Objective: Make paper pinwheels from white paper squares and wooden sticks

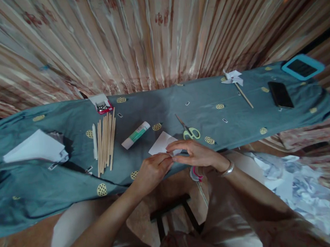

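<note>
In the head view, I saw white paper [161,142] on the desk [169,104], beside scissors [191,132]. The left hand [154,172] pinched its near edge; the right hand [194,151] arched half-open over it, grip unclear. I judged it light, easily creased, best held by edges.

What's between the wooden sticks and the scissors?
Head view: the glue stick lies nearer the wooden sticks, then the white paper, nearer the scissors. A printed pineapple on the cloth shows there too.
</note>
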Action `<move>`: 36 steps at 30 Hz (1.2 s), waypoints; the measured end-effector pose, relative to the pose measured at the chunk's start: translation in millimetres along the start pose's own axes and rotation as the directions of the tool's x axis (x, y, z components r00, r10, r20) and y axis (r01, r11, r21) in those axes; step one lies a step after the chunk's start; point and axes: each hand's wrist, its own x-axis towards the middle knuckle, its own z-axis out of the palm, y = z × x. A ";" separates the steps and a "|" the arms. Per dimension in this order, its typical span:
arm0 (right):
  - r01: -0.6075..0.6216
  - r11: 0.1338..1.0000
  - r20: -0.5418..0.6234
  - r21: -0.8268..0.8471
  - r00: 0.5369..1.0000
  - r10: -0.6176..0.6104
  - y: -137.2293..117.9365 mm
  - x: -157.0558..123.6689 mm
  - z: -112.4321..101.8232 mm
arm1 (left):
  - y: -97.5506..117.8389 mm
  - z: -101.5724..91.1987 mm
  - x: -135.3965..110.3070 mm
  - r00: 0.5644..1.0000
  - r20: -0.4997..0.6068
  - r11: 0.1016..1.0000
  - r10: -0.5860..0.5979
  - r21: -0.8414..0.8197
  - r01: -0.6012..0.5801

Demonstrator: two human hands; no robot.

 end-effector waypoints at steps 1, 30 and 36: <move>0.016 1.000 0.009 0.003 1.000 -0.016 0.4 -0.4 0.4 | 0.2 -0.4 -0.6 1.000 0.009 1.000 -0.003 -0.009 0.003; -0.029 0.950 -0.105 0.310 0.992 0.065 5.1 20.5 13.3 | -21.5 -8.9 8.7 0.635 0.149 0.320 -0.758 -0.764 0.561; -0.039 0.908 -0.177 0.418 0.976 0.124 -3.1 25.1 15.0 | -16.4 -12.9 13.3 0.682 0.144 0.401 -0.717 -0.715 0.573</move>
